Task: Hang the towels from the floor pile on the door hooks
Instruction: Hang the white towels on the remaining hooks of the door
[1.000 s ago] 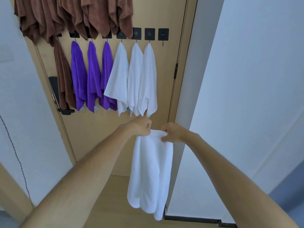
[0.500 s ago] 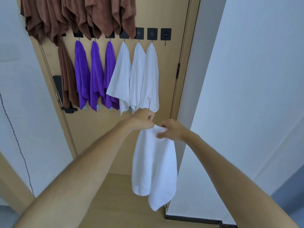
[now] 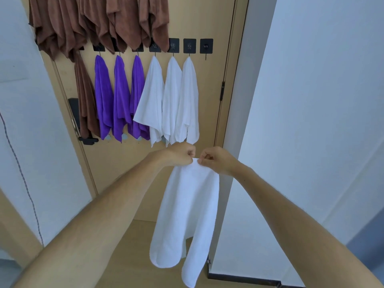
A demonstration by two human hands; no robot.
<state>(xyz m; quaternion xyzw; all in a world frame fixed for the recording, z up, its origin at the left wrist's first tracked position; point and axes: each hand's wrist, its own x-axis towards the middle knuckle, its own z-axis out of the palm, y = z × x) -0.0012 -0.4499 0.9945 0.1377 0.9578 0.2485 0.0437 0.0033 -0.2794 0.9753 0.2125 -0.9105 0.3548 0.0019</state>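
Note:
A white towel [image 3: 189,213] hangs below my hands in front of the wooden door [image 3: 209,21]. My left hand [image 3: 180,154] and my right hand [image 3: 216,160] both pinch its top edge, close together. Along the door runs a row of black hooks; the rightmost hook [image 3: 206,46] is bare. Three white towels [image 3: 172,100] and three purple towels [image 3: 118,96] hang from the hooks to its left. A brown towel [image 3: 85,100] hangs at the left end, below several brown towels [image 3: 99,21] on an upper row.
A black door handle [image 3: 87,140] sticks out at the door's left edge. A white wall [image 3: 311,121] stands close on the right, another white wall [image 3: 27,121] with a thin dark cable on the left. Wooden floor shows below the door.
My hands have risen toward the hooks and moved closer together on the towel's top edge. The towel has come up with them.

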